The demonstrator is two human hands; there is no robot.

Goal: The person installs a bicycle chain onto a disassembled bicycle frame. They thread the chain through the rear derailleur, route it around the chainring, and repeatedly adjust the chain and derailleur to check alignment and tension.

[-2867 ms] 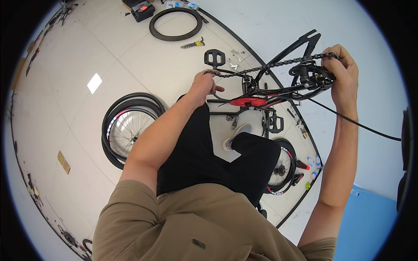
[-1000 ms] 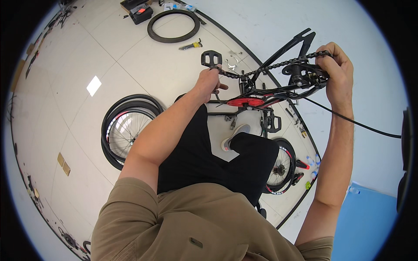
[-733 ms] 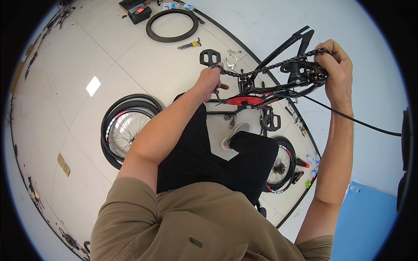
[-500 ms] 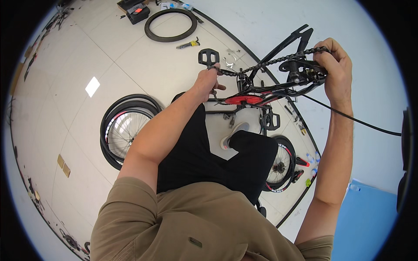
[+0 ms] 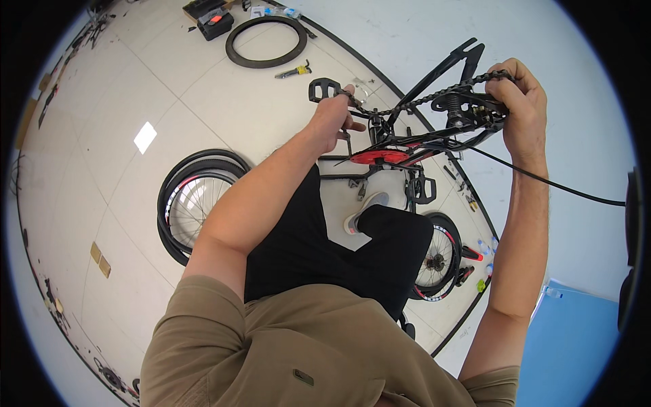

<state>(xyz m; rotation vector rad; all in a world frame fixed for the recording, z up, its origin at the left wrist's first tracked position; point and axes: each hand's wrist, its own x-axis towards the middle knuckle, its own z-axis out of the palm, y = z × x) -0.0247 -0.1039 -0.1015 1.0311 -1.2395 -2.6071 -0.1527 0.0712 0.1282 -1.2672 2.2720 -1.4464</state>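
Left grip (image 5: 333, 119): upper fingers closed on the black chain (image 5: 447, 90), just beside a black pedal (image 5: 325, 89); lower fingers loosely extended toward the right. Right grip (image 5: 522, 98): thumb and fingers closed on the chain's other visible end, against the rear of the black bike frame (image 5: 435, 77). From my remote view I can't tell whether the fingers behind also clasp the frame. Chain sags slightly near the left hand, then climbs between both hands above a black coil spring (image 5: 455, 110). Red chainring (image 5: 380, 157) sits below it. On the floor I note a loose tyre (image 5: 266, 64) and a yellow-handled tool (image 5: 299, 70).
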